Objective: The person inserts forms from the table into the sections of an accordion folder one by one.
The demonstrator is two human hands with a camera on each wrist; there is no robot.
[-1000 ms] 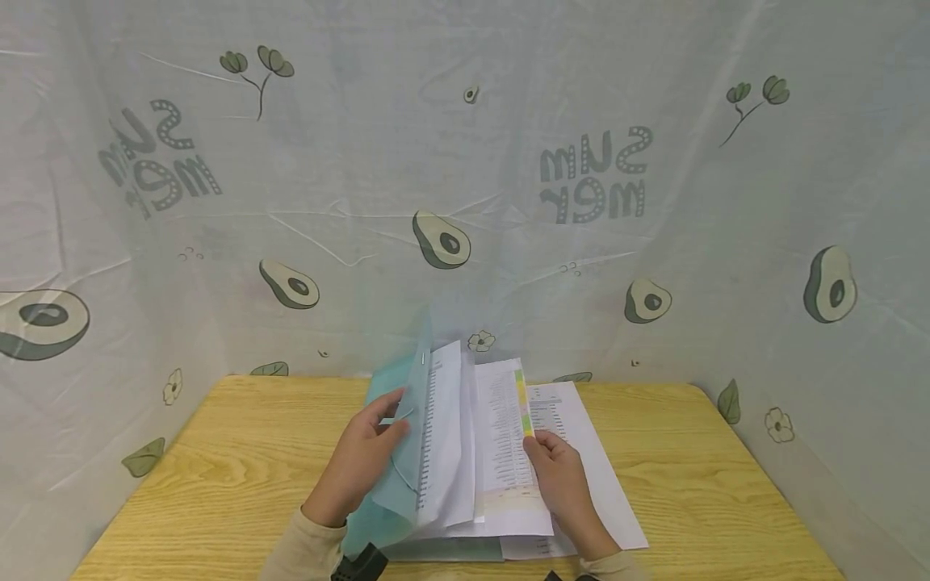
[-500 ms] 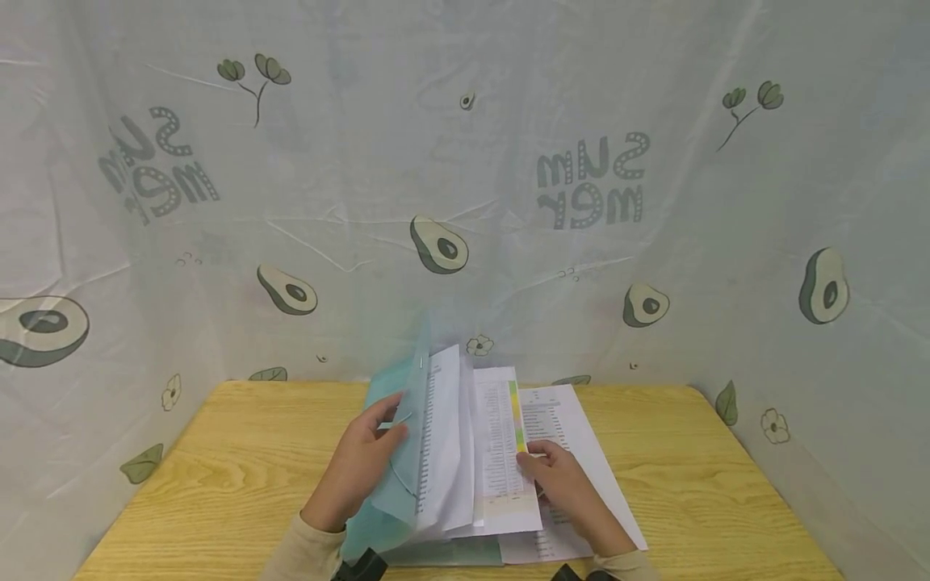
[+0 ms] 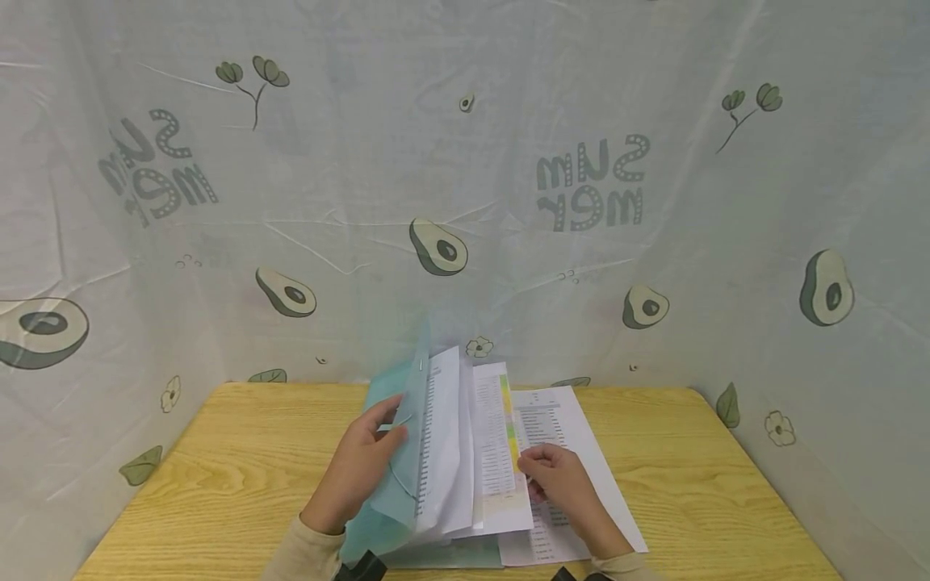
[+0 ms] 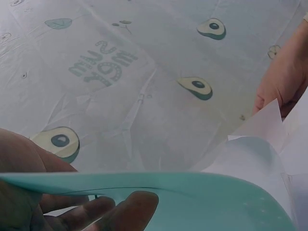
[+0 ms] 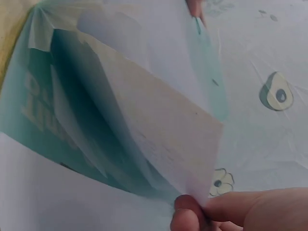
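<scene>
A translucent teal folder [image 3: 403,484] lies open on the table, its cover raised on the left. My left hand [image 3: 356,464] grips the cover's edge between thumb and fingers; the left wrist view shows the thumb on the near face of the teal plastic [image 4: 216,204]. Several white printed sheets [image 3: 445,452] stand fanned inside the folder. With thumb and fingertips, my right hand [image 3: 561,480] pinches the right edge of a printed sheet [image 3: 496,452] bearing a green and yellow strip. From the right wrist view, this sheet [image 5: 168,125] is lifted at an angle.
Another printed sheet [image 3: 541,420] lies flat at the right, partly under my right hand and the lifted sheet. The wooden table [image 3: 676,468] extends to both sides. A pale curtain [image 3: 349,145] with avocado prints hangs behind it.
My right hand has moved slightly down, and the strip-marked sheet it pinches has swung left, uncovering more of the flat sheet. The left hand keeps its hold on the cover.
</scene>
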